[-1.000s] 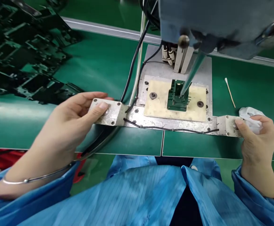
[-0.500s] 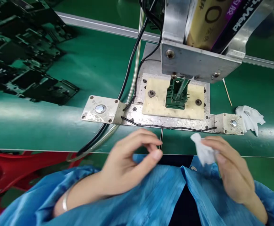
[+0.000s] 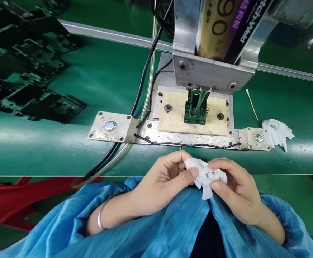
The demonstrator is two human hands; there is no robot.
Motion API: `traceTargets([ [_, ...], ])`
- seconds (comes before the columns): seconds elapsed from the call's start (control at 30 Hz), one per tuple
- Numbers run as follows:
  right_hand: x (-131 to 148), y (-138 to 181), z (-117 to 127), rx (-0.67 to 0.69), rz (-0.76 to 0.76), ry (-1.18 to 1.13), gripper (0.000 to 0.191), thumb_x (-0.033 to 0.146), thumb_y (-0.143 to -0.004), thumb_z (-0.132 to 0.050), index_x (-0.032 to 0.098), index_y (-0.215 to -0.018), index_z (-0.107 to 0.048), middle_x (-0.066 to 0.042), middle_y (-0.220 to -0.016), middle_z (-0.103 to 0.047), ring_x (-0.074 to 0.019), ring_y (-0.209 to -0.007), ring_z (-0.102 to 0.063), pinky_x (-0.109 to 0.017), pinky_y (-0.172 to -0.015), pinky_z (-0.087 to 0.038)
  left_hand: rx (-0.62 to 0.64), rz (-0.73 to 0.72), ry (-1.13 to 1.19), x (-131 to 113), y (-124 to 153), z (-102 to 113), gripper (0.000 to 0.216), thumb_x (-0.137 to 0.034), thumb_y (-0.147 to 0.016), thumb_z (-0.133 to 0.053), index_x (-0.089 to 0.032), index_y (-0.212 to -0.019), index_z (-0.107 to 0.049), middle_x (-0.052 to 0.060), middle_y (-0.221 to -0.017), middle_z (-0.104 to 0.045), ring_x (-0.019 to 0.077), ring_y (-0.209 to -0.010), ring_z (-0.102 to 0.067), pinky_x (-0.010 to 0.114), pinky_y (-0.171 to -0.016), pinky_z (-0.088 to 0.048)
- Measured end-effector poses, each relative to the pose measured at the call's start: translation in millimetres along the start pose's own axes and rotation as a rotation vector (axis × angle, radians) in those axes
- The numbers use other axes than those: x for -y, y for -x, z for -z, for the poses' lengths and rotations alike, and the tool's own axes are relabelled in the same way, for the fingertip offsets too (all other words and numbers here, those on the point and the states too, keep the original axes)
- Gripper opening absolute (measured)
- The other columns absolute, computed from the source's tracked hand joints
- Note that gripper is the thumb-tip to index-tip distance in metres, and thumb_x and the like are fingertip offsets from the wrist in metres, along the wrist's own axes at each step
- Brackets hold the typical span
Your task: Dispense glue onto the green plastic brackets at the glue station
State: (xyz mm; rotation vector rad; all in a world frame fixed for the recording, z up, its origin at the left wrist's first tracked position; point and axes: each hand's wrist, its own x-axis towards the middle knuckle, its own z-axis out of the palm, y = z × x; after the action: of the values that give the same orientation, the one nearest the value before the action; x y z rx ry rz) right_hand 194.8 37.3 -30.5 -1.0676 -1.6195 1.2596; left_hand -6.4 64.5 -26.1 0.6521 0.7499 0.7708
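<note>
A crumpled white wipe (image 3: 206,175) with grey smudges is stretched between my two hands, just over the table's front edge. My left hand (image 3: 169,182) pinches its left side between thumb and fingers. On its right side, my right hand (image 3: 237,190) grips it the same way. Beyond the hands, a green circuit board (image 3: 195,114) sits in a cream fixture block (image 3: 172,120). A clear nozzle (image 3: 202,100) hangs down over the board from a metal bracket (image 3: 212,71), which holds a gold and black glue cartridge (image 3: 221,32).
Push buttons stand left (image 3: 110,125) and right (image 3: 259,138) of the fixture. A second white wipe (image 3: 277,132) and a cotton swab (image 3: 251,104) lie at the right. Many dark circuit boards (image 3: 24,68) are heaped at the left. Black and clear hoses (image 3: 145,75) cross the table; a red stool (image 3: 8,200) stands below.
My right hand has moved left with the wipe, and my left hand has come right and taken hold of it. The camera view has shifted slightly.
</note>
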Motion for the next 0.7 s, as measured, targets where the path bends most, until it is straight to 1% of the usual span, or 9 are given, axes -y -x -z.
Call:
traceTargets([
  [0.13,-1.2,0.3,-0.9,-0.048,-0.133,-0.208,0.016,0.035,-0.096,-0.065,0.026,-0.109,-0.067,-0.001,-0.091,-0.066,-0.0111,-0.07,-0.059,-0.02,-0.06,-0.052,0.021,0.001,0.018,-0.4,-0.9,1.7,0.02,-0.029,-0.086,-0.078,-0.013,-0.078,-0.067,-0.001,-0.07,-0.067,0.0063,-0.066,-0.061,0.014,-0.065,-0.051],
  [0.27,-3.8,1.1,-3.6,-0.079,-0.196,-0.257,0.013,0.029,-0.098,-0.062,0.031,-0.11,-0.066,0.003,-0.089,-0.066,-0.0085,-0.07,-0.059,-0.016,-0.061,-0.051,0.029,-0.017,0.005,0.2,-2.1,4.9,0.019,-0.029,-0.087,-0.076,-0.013,-0.081,-0.068,-0.001,-0.072,-0.067,0.0072,-0.069,-0.062,0.015,-0.067,-0.053],
  [0.33,-6.1,1.4,-4.6,-0.068,-0.183,-0.267,0.021,0.028,-0.097,-0.063,0.035,-0.118,-0.064,0.003,-0.096,-0.067,-0.0088,-0.077,-0.062,-0.017,-0.067,-0.052,0.024,-0.032,-0.015,0.7,-2.8,6.1,0.02,-0.03,-0.088,-0.075,-0.013,-0.08,-0.067,-0.001,-0.072,-0.067,0.0073,-0.069,-0.061,0.015,-0.067,-0.053],
  [0.4,-8.3,0.5,-5.5,-0.044,-0.166,-0.273,0.037,0.027,-0.093,-0.069,0.037,-0.128,-0.059,0.002,-0.104,-0.068,-0.0104,-0.084,-0.064,-0.02,-0.073,-0.054,0.018,-0.05,-0.055,1.6,-3.9,6.5,0.021,-0.031,-0.089,-0.074,-0.014,-0.08,-0.066,0.0,-0.072,-0.066,0.0079,-0.067,-0.061,0.016,-0.066,-0.053],
  [0.47,-8.7,-1.2,-5.8,-0.027,-0.17,-0.25,0.052,0.025,-0.089,-0.073,0.038,-0.135,-0.053,0.002,-0.104,-0.069,-0.011,-0.083,-0.064,-0.021,-0.073,-0.054,0.022,-0.084,-0.137,2.7,-5.3,6.5,0.02,-0.03,-0.091,-0.071,-0.014,-0.081,-0.065,0.0,-0.071,-0.066,0.009,-0.065,-0.06,0.018,-0.063,-0.053],
  [0.5,-7.8,-2.0,-5.1,-0.028,-0.176,-0.215,0.054,0.023,-0.088,-0.074,0.038,-0.136,-0.054,0.002,-0.102,-0.069,-0.0109,-0.081,-0.064,-0.02,-0.07,-0.053,0.026,-0.112,-0.205,3.0,-5.7,6.9,0.018,-0.028,-0.092,-0.068,-0.015,-0.081,-0.064,0.001,-0.071,-0.065,0.0097,-0.064,-0.06,0.02,-0.062,-0.053],
  [0.57,-4.1,-2.4,-0.7,-0.05,-0.171,-0.103,0.043,0.021,-0.087,-0.074,0.033,-0.127,-0.063,0.002,-0.097,-0.069,-0.011,-0.075,-0.063,-0.021,-0.065,-0.051,0.021,-0.232,-0.4,1.9,-4.9,9.9,0.01,-0.022,-0.092,-0.064,-0.016,-0.084,-0.065,0.002,-0.073,-0.066,0.012,-0.065,-0.061,0.023,-0.061,-0.054],
  [0.63,0.0,-1.4,9.0,-0.131,-0.148,0.017,0.025,0.02,-0.086,-0.073,0.028,-0.109,-0.071,0.001,-0.092,-0.07,-0.012,-0.072,-0.062,-0.022,-0.061,-0.049,-0.03,-0.475,-0.662,-2.4,-0.1,18.3,0.005,-0.015,-0.087,-0.065,-0.018,-0.09,-0.067,0.004,-0.08,-0.069,0.0154,-0.07,-0.065,0.026,-0.063,-0.056],
  [0.7,-0.1,-0.4,24.3,-0.336,-0.103,0.11,0.019,0.017,-0.082,-0.075,0.026,-0.098,-0.073,0.0,-0.089,-0.07,-0.0132,-0.072,-0.061,-0.024,-0.059,-0.047,-0.242,-0.732,-0.886,-9.4,9.6,32.6,0.017,-0.014,-0.074,-0.076,-0.022,-0.088,-0.071,0.003,-0.083,-0.072,0.0192,-0.076,-0.069,0.03,-0.067,-0.058],
])
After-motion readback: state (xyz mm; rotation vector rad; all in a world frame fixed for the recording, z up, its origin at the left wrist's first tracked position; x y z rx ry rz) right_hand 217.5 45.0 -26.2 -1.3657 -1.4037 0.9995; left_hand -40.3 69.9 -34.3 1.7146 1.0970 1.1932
